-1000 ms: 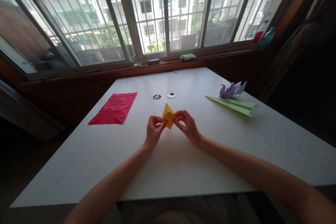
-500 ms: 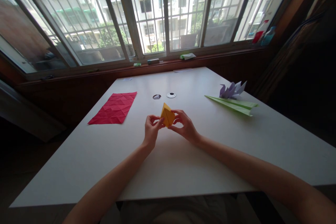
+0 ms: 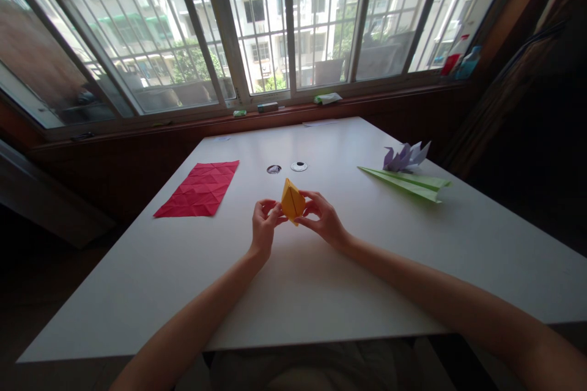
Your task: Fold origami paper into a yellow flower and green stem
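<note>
While daylight falls through the barred window [image 3: 288, 27], I see the person holding a folded yellow paper [image 3: 292, 201] over the middle of the white table [image 3: 293, 293], its point upward. Thumb and fingers of the left hand [image 3: 265, 227] pinch its left edge; those of the right hand [image 3: 326, 220] grip the right side – how firmly the left fingertips press, I can't quite tell. Just beyond, toward the far side, sit two round fittings [image 3: 299, 166]. A creased red sheet [image 3: 199, 189] lies flat at left; at right, a pale green folded paper [image 3: 408, 183] – with a purple folded paper [image 3: 403, 159] just behind it.
</note>
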{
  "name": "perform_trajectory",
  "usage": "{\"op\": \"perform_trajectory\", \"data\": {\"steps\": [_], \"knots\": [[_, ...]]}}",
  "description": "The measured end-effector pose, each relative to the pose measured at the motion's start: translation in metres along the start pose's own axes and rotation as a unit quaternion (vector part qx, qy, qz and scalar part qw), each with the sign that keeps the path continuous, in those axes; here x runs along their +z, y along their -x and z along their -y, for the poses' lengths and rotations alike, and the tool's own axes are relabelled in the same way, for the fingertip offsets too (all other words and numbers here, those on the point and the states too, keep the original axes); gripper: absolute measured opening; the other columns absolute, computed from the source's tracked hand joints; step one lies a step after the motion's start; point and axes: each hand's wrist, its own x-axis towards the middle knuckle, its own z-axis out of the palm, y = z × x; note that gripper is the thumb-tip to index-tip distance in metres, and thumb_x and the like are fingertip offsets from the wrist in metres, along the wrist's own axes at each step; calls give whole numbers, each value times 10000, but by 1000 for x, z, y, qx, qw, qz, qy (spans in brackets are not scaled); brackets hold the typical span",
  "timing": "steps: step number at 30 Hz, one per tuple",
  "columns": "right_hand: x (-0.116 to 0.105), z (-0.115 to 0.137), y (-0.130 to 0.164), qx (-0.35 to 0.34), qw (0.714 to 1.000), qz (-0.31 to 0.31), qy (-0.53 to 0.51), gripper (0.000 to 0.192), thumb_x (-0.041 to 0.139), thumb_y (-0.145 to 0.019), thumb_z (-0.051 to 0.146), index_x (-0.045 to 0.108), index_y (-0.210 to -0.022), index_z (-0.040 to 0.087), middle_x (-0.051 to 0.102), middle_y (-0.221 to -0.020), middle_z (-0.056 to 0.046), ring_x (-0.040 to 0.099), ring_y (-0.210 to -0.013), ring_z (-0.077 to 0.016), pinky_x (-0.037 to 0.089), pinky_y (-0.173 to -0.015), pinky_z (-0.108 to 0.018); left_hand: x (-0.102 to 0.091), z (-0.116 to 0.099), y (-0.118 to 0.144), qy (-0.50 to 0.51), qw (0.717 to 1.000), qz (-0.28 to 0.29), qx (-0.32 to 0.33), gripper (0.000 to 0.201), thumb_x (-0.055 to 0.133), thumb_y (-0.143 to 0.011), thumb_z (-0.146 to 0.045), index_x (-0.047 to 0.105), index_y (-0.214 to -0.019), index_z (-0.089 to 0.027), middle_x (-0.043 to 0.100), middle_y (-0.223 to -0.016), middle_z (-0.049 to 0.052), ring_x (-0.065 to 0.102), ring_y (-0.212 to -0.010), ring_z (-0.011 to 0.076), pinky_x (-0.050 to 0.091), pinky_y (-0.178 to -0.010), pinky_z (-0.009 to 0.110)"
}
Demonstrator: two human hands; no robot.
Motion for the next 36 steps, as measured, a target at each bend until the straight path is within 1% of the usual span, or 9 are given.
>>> {"op": "perform_trajectory", "data": {"steps": [4,9,11,16,19,23,27,32,36], "knots": [[0,1,0,4,1000,-2,0,520,662,-666,325,474,-1147,263,500,-1074,-71,578,-744,-148,546,-695,-349,0,-2,1,-18,1000,12,13,335,643,-665,-318,456,-902,-175,551,-928,43,596,-811,153,522,-661,299],[-1,3,1,8,1000,-11,-17,526,666,-664,322,472,-1149,260,496,-1077,-66,585,-723,-138,547,-681,-334,2,-7,3,-33,999,28,25,354,656,-659,-290,439,-918,-183,558,-940,41,610,-791,151,520,-662,296],[-1,4,1,11,1000,-16,-19,534,667,-661,330,467,-1152,260,516,-1055,-62,587,-722,-142,545,-681,-339,3,-9,6,-36,998,37,45,350,654,-664,-279,434,-920,-190,550,-956,36,615,-787,150,522,-656,287],[-1,13,3,15,999,-31,-34,540,668,-660,338,461,-1153,265,580,-944,-41,593,-708,-148,537,-680,-336,8,-12,16,-39,990,61,123,364,660,-660,-244,426,-936,-208,515,-1008,28,614,-809,151,532,-680,288],[0,20,5,2,998,-47,-42,532,675,-653,330,468,-1140,277,578,-942,-35,587,-689,-141,533,-662,-329,10,-13,22,-46,985,60,156,400,667,-654,-212,419,-968,-228,494,-1031,23,613,-807,141,535,-666,265],[0,26,5,-21,997,-59,-46,513,688,-639,315,479,-1106,278,542,-1026,-45,575,-683,-129,529,-624,-312,11,-14,26,-48,979,56,189,463,666,-655,-183,393,-1021,-258,467,-1046,16,610,-785,121,535,-636,237],[1,30,6,-36,995,-70,-67,526,708,-618,280,459,-1082,281,556,-975,-22,561,-661,-114,516,-587,-283,12,-15,30,-46,972,52,226,511,667,-654,-149,376,-1053,-281,444,-1062,14,607,-777,105,533,-608,210],[2,38,9,-65,991,-90,-74,568,718,-608,222,423,-1088,297,533,-1034,-26,560,-667,-109,508,-566,-270,13,-18,34,-45,962,54,264,530,666,-657,-143,368,-1068,-293,440,-1052,10,604,-745,85,531,-578,185],[2,44,11,-94,989,-96,-68,578,722,-603,202,425,-1089,303,501,-1072,-29,553,-654,-100,503,-566,-273,14,-18,36,-45,956,64,284,524,657,-672,-156,355,-1078,-295,437,-1051,7,604,-740,78,535,-575,182]]}}
